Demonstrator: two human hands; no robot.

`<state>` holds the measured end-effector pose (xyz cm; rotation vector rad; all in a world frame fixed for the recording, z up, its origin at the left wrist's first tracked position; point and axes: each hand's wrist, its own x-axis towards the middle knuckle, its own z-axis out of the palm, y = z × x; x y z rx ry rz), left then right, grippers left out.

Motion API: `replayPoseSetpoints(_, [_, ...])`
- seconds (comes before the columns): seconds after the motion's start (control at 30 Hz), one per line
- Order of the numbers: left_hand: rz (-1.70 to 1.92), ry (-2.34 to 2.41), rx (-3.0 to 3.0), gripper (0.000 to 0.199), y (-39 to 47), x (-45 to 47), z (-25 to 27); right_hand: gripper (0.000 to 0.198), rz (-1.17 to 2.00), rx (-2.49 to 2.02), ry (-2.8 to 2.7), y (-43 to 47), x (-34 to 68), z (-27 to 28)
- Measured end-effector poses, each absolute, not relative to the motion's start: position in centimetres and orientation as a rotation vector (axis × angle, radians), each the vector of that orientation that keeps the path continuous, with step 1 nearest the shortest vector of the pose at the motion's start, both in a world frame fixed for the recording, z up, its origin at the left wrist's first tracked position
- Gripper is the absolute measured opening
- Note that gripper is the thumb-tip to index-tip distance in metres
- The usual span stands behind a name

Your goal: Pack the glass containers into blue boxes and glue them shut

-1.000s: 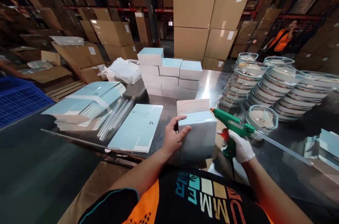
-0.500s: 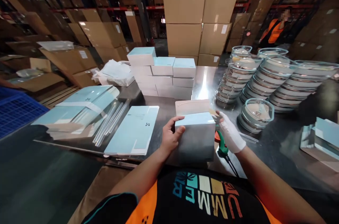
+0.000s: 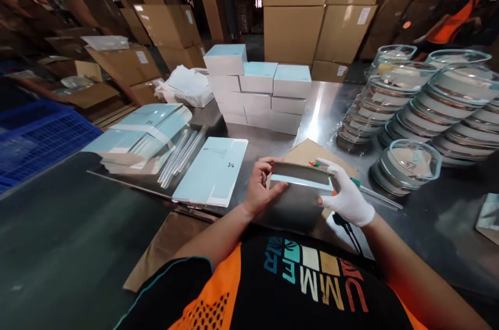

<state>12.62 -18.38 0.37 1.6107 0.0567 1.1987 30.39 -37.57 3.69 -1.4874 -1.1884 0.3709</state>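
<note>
In front of my body, a small carton (image 3: 298,208) with a pale blue edge and a grey-looking near side is held between both hands, its top open and the dark inside showing. My left hand (image 3: 262,187), bare, wraps its left side, thumb on the near face. My right hand (image 3: 345,195), in a white glove with bare fingertips, grips its right end. Brown cardboard (image 3: 307,150) lies just behind the carton. A green and orange tool (image 3: 355,183) is mostly hidden behind my right hand, with a black cord (image 3: 346,226) below it.
Flat pale blue cartons (image 3: 212,171) and clear plastic strips (image 3: 183,156) lie to the left. Stacked small boxes (image 3: 257,86) stand behind. Piles of lidded glass dishes (image 3: 405,101) fill the right. A blue crate (image 3: 50,132) is far left; a person in an orange vest (image 3: 452,26) is back right.
The carton has tipped so its opening shows, and its raised blue flap is no longer visible. My right hand has closed onto its right end. The view has shifted down and left.
</note>
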Motion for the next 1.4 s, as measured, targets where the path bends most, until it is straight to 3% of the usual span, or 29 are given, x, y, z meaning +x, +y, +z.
replayPoseSetpoints(0.17, [1.061, -0.050, 1.666, 0.047, -17.7, 12.3, 1.7, 0.033, 0.252, -1.499, -1.335, -38.9, 29.4, 3.8])
replayPoseSetpoints(0.3, [0.925, -0.101, 1.788, 0.048, -17.4, 11.5, 2.9, 0.019, 0.211, -1.449, -1.416, -38.6, 28.3, 4.9])
replayPoseSetpoints(0.47, [0.999, -0.157, 1.771, 0.035, -17.5, 11.4, 2.7, 0.026, 0.175, -1.379, -1.427, -38.5, 28.1, 4.0])
replayPoseSetpoints(0.53, [0.981, -0.198, 1.756, 0.032, -17.4, 11.6, 2.4, 0.050, 0.207, -1.506, -1.309, -38.6, 28.0, 2.6])
replayPoseSetpoints(0.6, [0.936, -0.145, 1.683, 0.048, -17.1, 11.9, 1.9, 0.102, 0.282, -1.665, -1.130, -38.6, 27.9, 1.3])
replayPoseSetpoints(0.63, [0.916, -0.092, 1.617, 0.068, -16.9, 12.1, 1.6, 0.119, 0.323, -1.726, -1.045, -38.5, 27.9, 0.8])
replayPoseSetpoints(0.67, [0.899, -0.023, 1.537, 0.092, -16.6, 12.3, 1.2, 0.124, 0.355, -1.761, -0.970, -38.4, 28.0, 0.5])
replayPoseSetpoints(0.73, [0.872, 0.149, 1.377, 0.132, -16.2, 12.8, 0.1, 0.105, 0.374, -1.759, -0.829, -38.1, 28.4, 0.5])
replayPoseSetpoints(0.83, [0.757, 0.430, 1.206, 0.147, -16.5, 13.8, -1.7, 0.069, 0.306, -1.664, -0.569, -37.7, 29.7, 1.7])
replayPoseSetpoints(0.93, [0.464, 0.458, 1.090, 0.133, -18.6, 14.8, -2.8, 0.057, 0.174, -1.608, -0.386, -37.2, 31.0, 3.2])
replayPoseSetpoints(1.03, [0.355, 0.370, 1.012, 0.099, -20.6, 16.2, -1.8, 0.067, 0.138, -1.586, -0.515, -36.9, 31.4, 4.3])
replayPoseSetpoints(1.2, [0.645, 0.425, 0.925, 0.070, -17.3, 20.3, 4.9, 0.101, 0.316, -1.619, -0.814, -38.4, 31.7, 3.3])
replayPoseSetpoints(1.4, [0.892, 0.515, 0.885, 0.034, -6.1, 27.7, 15.8, 0.081, 0.406, -1.944, -0.989, -41.8, 33.4, -1.2])
